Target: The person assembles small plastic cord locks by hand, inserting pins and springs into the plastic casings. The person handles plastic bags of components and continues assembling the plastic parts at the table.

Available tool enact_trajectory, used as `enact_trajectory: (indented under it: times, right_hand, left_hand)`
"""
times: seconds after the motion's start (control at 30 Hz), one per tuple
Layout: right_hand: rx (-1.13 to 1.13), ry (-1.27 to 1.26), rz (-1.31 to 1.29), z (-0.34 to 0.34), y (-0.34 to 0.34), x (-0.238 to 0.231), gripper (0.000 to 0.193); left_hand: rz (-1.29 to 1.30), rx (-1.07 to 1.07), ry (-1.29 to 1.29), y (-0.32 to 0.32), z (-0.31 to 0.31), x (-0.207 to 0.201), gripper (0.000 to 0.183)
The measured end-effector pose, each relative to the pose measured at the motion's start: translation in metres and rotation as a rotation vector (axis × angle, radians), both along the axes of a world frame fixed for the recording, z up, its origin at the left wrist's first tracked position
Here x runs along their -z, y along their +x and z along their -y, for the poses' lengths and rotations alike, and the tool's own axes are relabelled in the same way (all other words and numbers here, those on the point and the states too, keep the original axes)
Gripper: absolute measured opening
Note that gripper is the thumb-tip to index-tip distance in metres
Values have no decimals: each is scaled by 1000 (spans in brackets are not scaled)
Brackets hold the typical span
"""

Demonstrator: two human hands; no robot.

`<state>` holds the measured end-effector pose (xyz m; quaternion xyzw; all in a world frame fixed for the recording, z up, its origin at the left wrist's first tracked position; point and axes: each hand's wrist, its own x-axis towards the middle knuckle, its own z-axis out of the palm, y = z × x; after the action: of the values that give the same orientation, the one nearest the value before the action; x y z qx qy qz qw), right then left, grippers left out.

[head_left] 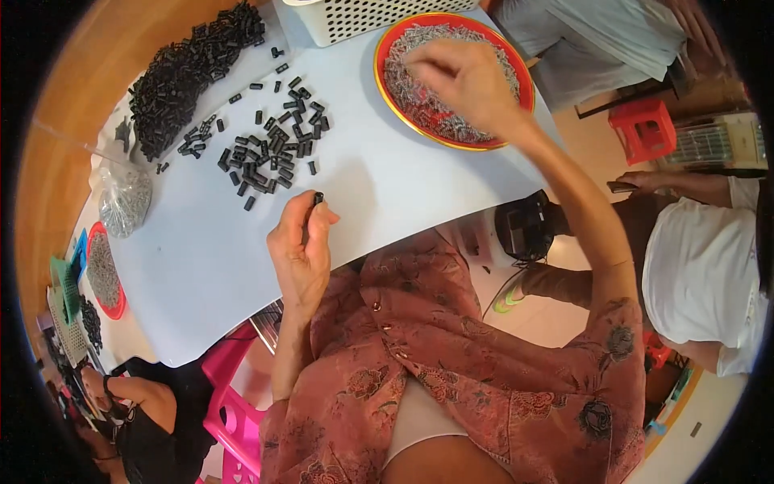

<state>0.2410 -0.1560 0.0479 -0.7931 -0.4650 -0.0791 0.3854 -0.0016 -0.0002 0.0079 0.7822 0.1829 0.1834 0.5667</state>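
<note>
Near the table's front edge, my left hand (300,254) pinches a small black cylindrical piece (318,197) upright between thumb and fingers. My right hand (476,85) is over a red basin (527,87) with a yellow rim, its thumb and fingers drawn together. Whatever those fingertips hold, if anything, is too small to make out. Many thin silvery metal pieces (459,127), like pins or screws, fill the basin. Between my left hand and the far side, loose black cylindrical pieces (274,149) lie scattered on the white table (201,282).
A big heap of black pieces (181,85) rises at the far left. Beside it stands a clear bag of silvery pieces (125,202). A white perforated basket (363,22) is behind the basin. Co-workers (701,266) are at both sides; a pink chair (234,419) stands lower left.
</note>
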Motion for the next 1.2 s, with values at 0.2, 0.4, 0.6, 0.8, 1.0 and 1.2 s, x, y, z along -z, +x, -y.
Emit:
enact_trajectory:
  times: [0.2, 0.4, 0.6, 0.8, 1.0, 1.2]
  right_hand:
    - [-97, -257, 191, 14, 24, -6, 11]
    - [-94, -474, 318, 9, 17, 5, 10]
    - [-102, -596, 410, 3, 20, 5, 10]
    - [-39, -524, 290, 11, 21, -8, 8]
    - [-162, -393, 383, 10, 23, 0, 9]
    - [-108, -534, 422, 4, 20, 5, 12]
  left_hand:
    - [-47, -44, 16, 2, 3, 0, 20]
    - [3, -33, 124, 2, 4, 4, 18]
    - [-82, -64, 52, 0, 5, 0, 19]
    - [98, -23, -4, 1, 2, 7, 17]
    - [82, -16, -20, 1, 1, 8, 17]
    - [100, -22, -7, 0, 3, 9, 17]
